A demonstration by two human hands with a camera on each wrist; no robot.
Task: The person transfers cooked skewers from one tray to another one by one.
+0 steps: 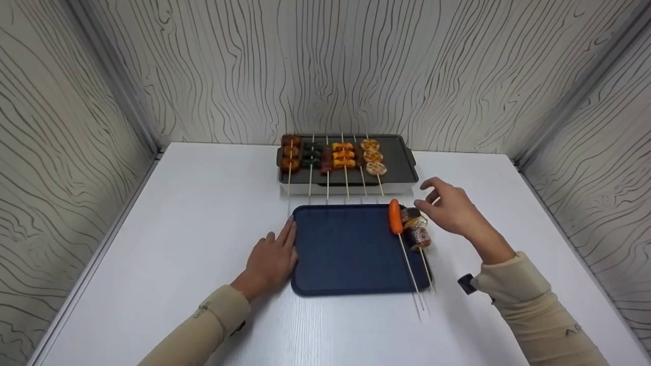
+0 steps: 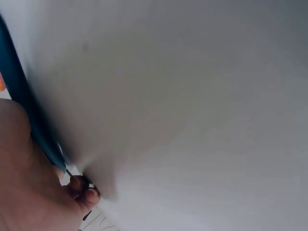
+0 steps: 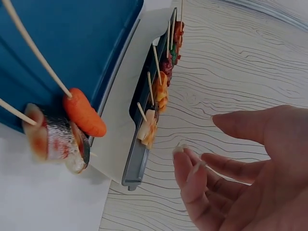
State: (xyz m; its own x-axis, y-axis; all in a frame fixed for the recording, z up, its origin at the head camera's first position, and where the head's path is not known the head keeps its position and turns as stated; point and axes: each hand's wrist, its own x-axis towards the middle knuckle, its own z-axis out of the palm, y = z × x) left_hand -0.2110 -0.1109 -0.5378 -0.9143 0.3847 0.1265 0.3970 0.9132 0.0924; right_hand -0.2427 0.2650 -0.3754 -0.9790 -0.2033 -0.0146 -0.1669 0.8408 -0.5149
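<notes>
- Blue tray (image 2: 21,91) at nine o'clock
- Left hand (image 2: 33,187) against it at eight
- White table (image 2: 183,106) from centre to three
- Orange thing (image 2: 1,85), nine
- Lined wall (image 2: 100,222), seven

The orange skewer (image 1: 395,217) and apparent fish skewer (image 1: 418,238) overhang the blue tray (image 1: 346,254).

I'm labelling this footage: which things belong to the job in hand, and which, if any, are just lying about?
Likely the job:
blue tray, touched by left hand
orange skewer, chunky skewer, near right hand
grill, six skewers

Just surroundings:
white table
patterned walls
</notes>
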